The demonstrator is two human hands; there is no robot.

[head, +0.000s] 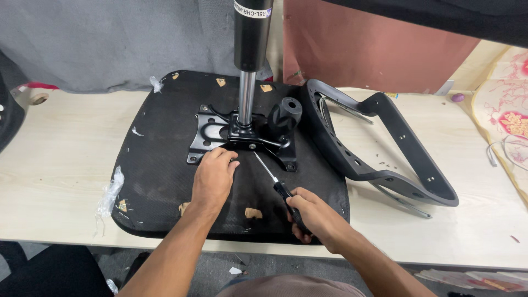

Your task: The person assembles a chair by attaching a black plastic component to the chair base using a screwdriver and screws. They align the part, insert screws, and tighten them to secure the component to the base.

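A black upturned chair seat (159, 170) lies on a pale wooden table (60, 165). A black metal mechanism plate (212, 132) is mounted at its centre, with a gas lift cylinder (248, 71) rising from it and a black knob (284, 114) beside it. My left hand (213, 177) rests on the seat, fingers touching the plate's near edge. My right hand (312, 215) grips the black handle of a screwdriver (270, 176), whose tip points at the plate's front edge.
A black plastic armrest frame (379, 159) lies to the right of the seat, with thin metal rods beside it. Torn plastic scraps (110, 192) sit at the seat's left edge. Grey fabric and a reddish board stand behind the table.
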